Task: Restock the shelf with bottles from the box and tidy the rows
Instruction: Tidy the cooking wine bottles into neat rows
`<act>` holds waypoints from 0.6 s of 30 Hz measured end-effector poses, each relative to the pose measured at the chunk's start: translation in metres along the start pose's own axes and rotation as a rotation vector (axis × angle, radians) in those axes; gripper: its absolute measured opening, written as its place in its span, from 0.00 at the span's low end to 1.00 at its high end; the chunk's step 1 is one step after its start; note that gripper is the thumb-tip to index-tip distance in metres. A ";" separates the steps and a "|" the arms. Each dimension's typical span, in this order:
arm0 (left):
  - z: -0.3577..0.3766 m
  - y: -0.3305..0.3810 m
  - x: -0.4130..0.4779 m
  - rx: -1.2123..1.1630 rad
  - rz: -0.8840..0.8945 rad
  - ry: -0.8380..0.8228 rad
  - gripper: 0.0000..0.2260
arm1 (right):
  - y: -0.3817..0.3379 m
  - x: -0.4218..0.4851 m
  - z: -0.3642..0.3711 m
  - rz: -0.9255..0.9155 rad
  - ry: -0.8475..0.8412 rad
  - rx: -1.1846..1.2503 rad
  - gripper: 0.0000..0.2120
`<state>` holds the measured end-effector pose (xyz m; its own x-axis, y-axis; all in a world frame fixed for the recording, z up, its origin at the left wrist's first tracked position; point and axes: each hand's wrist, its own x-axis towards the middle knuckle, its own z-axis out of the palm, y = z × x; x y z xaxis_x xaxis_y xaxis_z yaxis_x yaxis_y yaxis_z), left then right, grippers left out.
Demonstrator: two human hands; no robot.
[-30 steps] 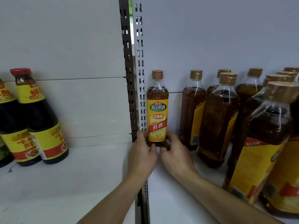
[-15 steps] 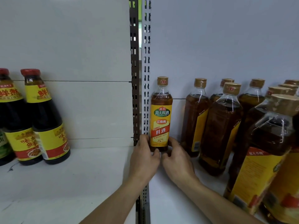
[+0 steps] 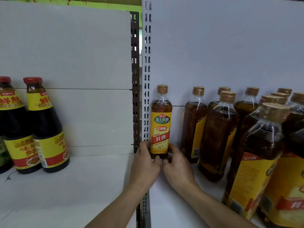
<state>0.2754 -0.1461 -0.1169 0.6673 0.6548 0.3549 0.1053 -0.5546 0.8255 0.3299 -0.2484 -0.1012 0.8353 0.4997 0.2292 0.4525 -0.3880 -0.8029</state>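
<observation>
Still, left hand point(image 3: 145, 163) and right hand point(image 3: 177, 167) snug around the upright bottle point(image 3: 161, 127), place unchanged.

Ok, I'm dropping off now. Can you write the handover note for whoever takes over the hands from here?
Left hand: grips the base of the slim clear bottle of amber liquid with a yellow label from its left.
Right hand: grips the same base from the right.
The bottle stands upright at the back of the white shelf, beside the white slotted post, label facing out.
Done: this bottle is placed at the row's left end.
Left: let go, then straighten the larger amber bottles, whose labels are turned sideways. The box is not in view.
</observation>
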 end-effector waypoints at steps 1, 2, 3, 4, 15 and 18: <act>0.000 0.001 0.000 -0.007 0.006 0.004 0.22 | 0.000 0.000 0.000 0.000 -0.002 0.000 0.25; 0.000 0.002 0.000 -0.012 0.011 0.009 0.22 | 0.000 0.000 0.000 -0.001 -0.003 0.000 0.25; -0.001 0.003 0.000 -0.017 0.016 0.018 0.22 | 0.000 0.000 0.000 -0.002 -0.002 0.002 0.25; -0.001 0.004 0.000 -0.021 0.021 0.029 0.22 | 0.000 0.001 -0.001 -0.002 -0.002 0.005 0.26; -0.013 0.021 -0.007 -0.045 0.062 0.094 0.09 | -0.013 -0.011 -0.014 -0.042 -0.072 -0.096 0.26; -0.020 0.033 -0.014 -0.096 0.069 0.050 0.08 | -0.023 -0.017 -0.031 -0.037 -0.189 -0.114 0.28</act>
<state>0.2551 -0.1635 -0.0861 0.6329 0.6428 0.4316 -0.0121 -0.5491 0.8356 0.3147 -0.2721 -0.0691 0.7490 0.6474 0.1414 0.5230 -0.4466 -0.7259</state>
